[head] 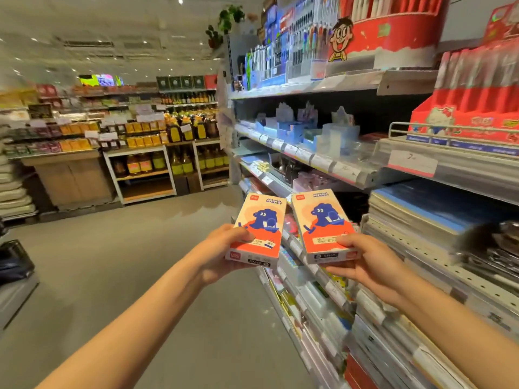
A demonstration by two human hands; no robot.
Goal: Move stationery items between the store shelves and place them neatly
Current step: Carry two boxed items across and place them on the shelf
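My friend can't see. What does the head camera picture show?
Two hands each hold up a small orange box with a blue cartoon animal: left hand with the left box, right hand with the right box. Stationery shelves run along the right, in a shop aisle.

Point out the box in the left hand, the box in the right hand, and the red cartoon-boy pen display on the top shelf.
Left box (pixel 259 224), head view: on the blue creature printed on its front.
Right box (pixel 323 220), head view: on the blue creature printed on its front.
Red pen display (pixel 393 32), head view: on its red front wall.
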